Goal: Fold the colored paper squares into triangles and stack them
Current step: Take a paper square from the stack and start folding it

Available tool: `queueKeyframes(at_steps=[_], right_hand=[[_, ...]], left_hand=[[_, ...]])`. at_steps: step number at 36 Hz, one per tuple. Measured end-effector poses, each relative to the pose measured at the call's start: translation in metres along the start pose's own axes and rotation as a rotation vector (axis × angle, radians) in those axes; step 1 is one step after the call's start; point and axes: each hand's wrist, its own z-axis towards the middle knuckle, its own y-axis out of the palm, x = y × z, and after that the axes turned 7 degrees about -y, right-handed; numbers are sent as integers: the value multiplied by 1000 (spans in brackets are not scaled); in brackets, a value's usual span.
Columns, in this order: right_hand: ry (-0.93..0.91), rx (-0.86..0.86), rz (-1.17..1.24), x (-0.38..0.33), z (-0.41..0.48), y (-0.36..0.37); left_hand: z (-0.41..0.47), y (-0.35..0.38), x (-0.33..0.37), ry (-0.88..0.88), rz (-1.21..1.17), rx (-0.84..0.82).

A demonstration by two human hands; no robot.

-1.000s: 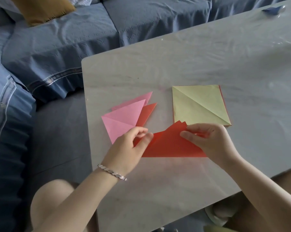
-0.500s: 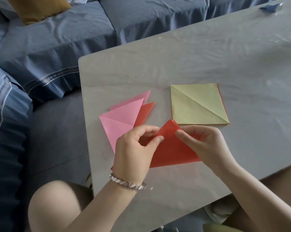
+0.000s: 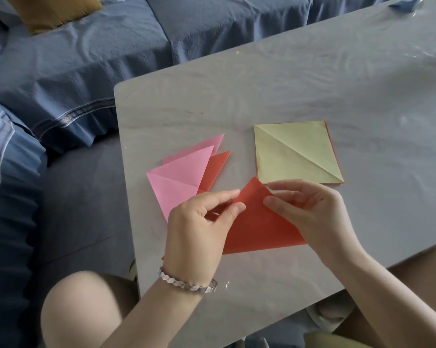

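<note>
We held the red folded paper triangle (image 3: pixel 259 227) near the front edge of the pale grey table (image 3: pixel 312 84), its apex pointing away from us and its long edge nearest us. Our left hand (image 3: pixel 197 229) pinched the left sloping edge just below the apex between thumb and forefinger, with the other fingers curled underneath. Our right hand (image 3: pixel 309 209) gripped the right sloping edge: the thumb lay on the upper face and the fingers were loosely curled, with the forefinger reaching out past the apex. Whether the sheet lay flat on the table or was lifted off it could not be determined.

Just left of the triangle, and partly under our left hand, lay the fanned stack of pink folded paper triangles (image 3: pixel 179 182), with an orange-red folded paper triangle (image 3: pixel 217 167) showing between its layers. Just beyond our right hand lay the yellow-green paper square with a diagonal crease (image 3: pixel 294 154), on top of sheets with red edges.

A silver link bracelet (image 3: pixel 187 283) circled our left wrist. A blue quilted sofa (image 3: pixel 86 59) bordered the table's far side, with a mustard cushion (image 3: pixel 54 8) on it.
</note>
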Motion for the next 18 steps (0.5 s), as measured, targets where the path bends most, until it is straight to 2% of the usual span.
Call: queueKeyframes(at_steps=[8,18], right_hand=[[-83,-1,-25,-2,-1,2],[-86,10,-25,-1,-1,2]], left_hand=[[1,0,0,31,17,16],[1,0,-1,5,2,-41]])
